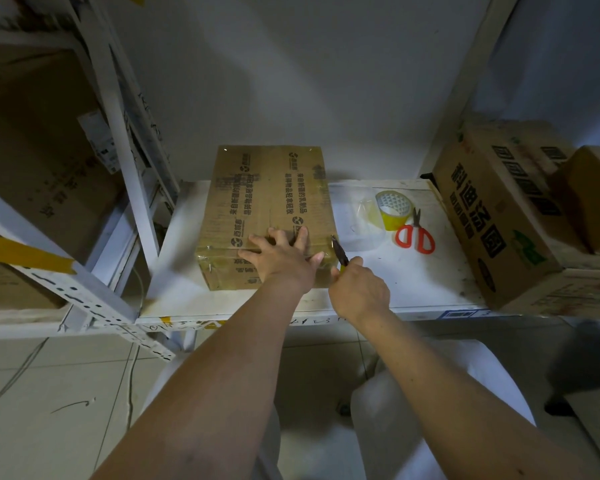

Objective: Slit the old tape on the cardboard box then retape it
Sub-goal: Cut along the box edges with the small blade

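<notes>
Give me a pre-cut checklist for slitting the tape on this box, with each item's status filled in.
1. Box steadied: left hand lies flat on its near top. Ok.
2. Cutter gripped: right hand holds it, tip at the box's near right corner. Ok.
3. Blade extended: too small to tell. Cannot tell.
4. Left fingers clear of the cut line: they sit near the centre seam. Not ok.
5. Tape roll ready on the shelf. Ok.
6. Scissors beside the roll. Ok.

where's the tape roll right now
The tape roll stands on the white shelf, right of the taped box, with the red scissors right beside it.
</notes>
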Demonstrator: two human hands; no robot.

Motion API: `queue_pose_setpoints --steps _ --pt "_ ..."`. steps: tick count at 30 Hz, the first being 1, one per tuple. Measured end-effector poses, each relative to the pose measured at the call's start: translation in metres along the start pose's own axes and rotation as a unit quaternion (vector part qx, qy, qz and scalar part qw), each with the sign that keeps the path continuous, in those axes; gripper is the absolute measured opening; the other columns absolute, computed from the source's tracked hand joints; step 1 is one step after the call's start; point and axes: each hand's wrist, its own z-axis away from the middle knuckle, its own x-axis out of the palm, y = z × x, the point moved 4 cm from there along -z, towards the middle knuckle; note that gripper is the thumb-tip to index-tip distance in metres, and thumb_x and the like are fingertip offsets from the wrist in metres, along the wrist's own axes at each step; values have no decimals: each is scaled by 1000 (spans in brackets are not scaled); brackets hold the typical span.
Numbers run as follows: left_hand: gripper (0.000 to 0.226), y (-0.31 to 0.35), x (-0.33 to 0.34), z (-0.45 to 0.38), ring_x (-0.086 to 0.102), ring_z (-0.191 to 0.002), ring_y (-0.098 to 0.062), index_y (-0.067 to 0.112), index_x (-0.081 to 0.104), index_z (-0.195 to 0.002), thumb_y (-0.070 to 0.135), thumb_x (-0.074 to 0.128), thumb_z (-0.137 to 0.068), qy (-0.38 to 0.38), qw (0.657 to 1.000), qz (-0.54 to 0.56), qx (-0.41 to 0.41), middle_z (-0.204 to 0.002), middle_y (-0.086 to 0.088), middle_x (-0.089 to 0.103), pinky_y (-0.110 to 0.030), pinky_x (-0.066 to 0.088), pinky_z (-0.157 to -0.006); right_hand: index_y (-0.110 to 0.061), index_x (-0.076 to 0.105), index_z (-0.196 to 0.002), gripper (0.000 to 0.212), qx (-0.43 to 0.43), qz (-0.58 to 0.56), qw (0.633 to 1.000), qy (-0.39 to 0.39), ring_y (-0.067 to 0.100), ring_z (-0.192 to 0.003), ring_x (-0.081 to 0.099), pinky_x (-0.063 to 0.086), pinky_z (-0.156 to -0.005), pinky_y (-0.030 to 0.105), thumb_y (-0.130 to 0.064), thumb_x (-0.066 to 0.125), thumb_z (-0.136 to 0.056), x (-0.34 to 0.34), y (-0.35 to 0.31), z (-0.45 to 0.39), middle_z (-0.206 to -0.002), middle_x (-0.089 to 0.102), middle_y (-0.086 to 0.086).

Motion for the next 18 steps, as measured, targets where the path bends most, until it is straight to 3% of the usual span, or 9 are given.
queue_pose_setpoints --steps 4,11,15,18 --pt "68 0 -2 1 3 -139 -53 42 -5 -149 68 20 -92 -3 1000 1 1 -158 -12 3 -72 13 -106 -12 43 -112 34 -1 -6 1000 17 31 -97 60 44 -74 37 -41 31 -100 -2 -2 -8 -110 61 13" --pt "66 -1 -5 -1 9 -138 -51 44 1 -148 68 25 -91 -12 1000 7 -1 -154 -9 10 -72 15 -106 -5 43 -120 43 0 -14 999 46 37 -107 58 39 -75 37 -42 31 -100 -38 0 -52 -117 61 16" --pt "68 0 -5 -4 11 -137 -51 44 1 -148 69 25 -90 -6 1000 0 -1 -153 -11 13 -72 18 -105 3 37 -127 50 13 6 1000 25 37 -116 54 43 -89 39 -39 32 -101 -45 14 -83 -125 57 20" --pt "68 1 -4 -6 11 -137 -51 43 0 -148 69 25 -90 -5 1000 -2 -3 -154 -12 11 -72 17 -105 6 34 -131 53 16 38 999 2 36 -121 51 41 -90 38 -38 33 -100 -45 17 -104 -130 53 20"
